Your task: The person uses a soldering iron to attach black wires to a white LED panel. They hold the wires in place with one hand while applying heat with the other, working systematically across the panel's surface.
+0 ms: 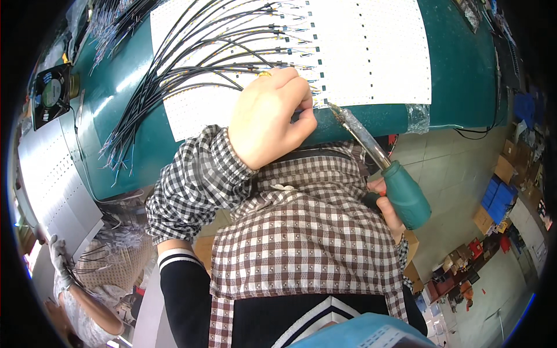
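A white perforated board (400, 58) lies on the green mat. Black cables (191, 49) fan across its left half, their thin coloured wire ends lined up along a column of dark pads. Over the lowest cables, my left hand (267, 116) is closed in a pinch at the board's near edge. One cable runs in beneath it; the fingertips are partly hidden. My right hand (391, 214) grips a soldering iron (409, 197) by its green handle. The iron slants up and left, its tip close to the lowest pad, just right of my left fingers. I cannot tell whether it touches.
The green work mat (464, 75) has clear tape on its near edge. A small black fan (52, 95) stands at the left, with more wire bundles (113, 26) behind. Lower left, another person's gloved hand (60, 255) is beside a white panel (55, 180). Boxes (499, 197) stand far right.
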